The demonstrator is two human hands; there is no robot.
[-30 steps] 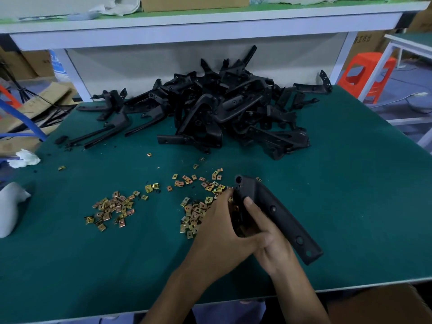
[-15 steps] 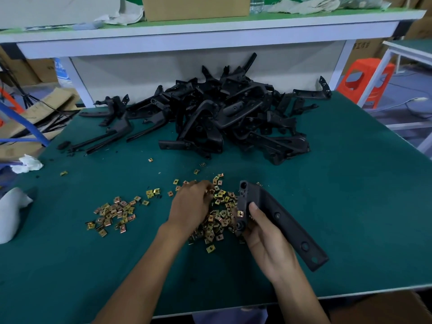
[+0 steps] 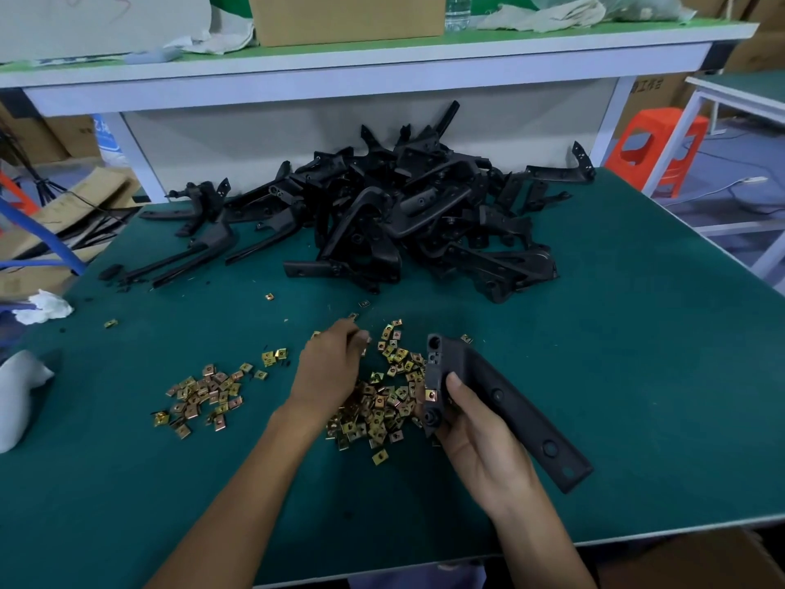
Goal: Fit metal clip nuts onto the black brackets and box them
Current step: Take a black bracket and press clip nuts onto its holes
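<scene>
Right hand (image 3: 475, 435), lower centre-right of the frame: grip closed around a black bracket (image 3: 501, 401), thumb across its face, one clip nut (image 3: 431, 394) already seated on its near edge. Left hand (image 3: 329, 367), centre: fingers curled down into the clip nuts (image 3: 382, 408) scattered on the green desk (image 3: 637, 354); whether one is pinched, cannot tell. Smaller scatter of nuts (image 3: 204, 393) at left centre. Heap of black brackets (image 3: 403, 214) piled in upper centre.
</scene>
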